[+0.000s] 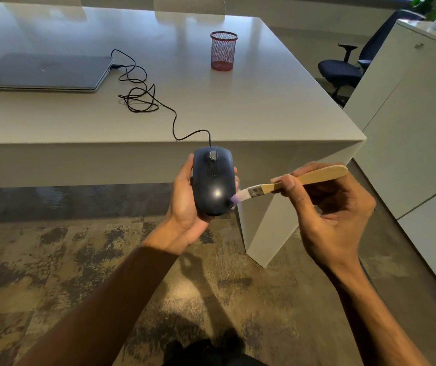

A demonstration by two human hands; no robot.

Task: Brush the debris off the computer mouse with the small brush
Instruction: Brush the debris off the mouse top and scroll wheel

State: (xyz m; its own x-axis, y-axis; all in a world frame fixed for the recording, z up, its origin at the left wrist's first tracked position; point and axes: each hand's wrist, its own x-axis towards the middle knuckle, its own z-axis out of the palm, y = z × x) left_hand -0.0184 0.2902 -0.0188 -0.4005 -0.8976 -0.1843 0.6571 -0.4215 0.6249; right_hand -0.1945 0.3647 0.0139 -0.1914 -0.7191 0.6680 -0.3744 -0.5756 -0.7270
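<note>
A small wooden-handled brush (pixel 285 182) meets a dark, glossy wired computer mouse (pixel 212 180) held in the air in front of a white table (pixel 264 107).

The left hand (pixel 185 204) cradles the mouse from below, fingers curled round its sides, while the right hand (pixel 327 207) pinches the brush handle between thumb and fingertips, its pale bristles touching the mouse's lower right edge. The brushing step appears to be under way; the next stroke likely calls for sweeping outward across the shell and around the scroll wheel while the left hand keeps the mouse steady. No debris can be made out on the mouse. Its black cable (pixel 142 96) trails over the table towards a closed grey laptop (pixel 42 72). A red mesh pen cup (pixel 223 51) on the table looks empty.
</note>
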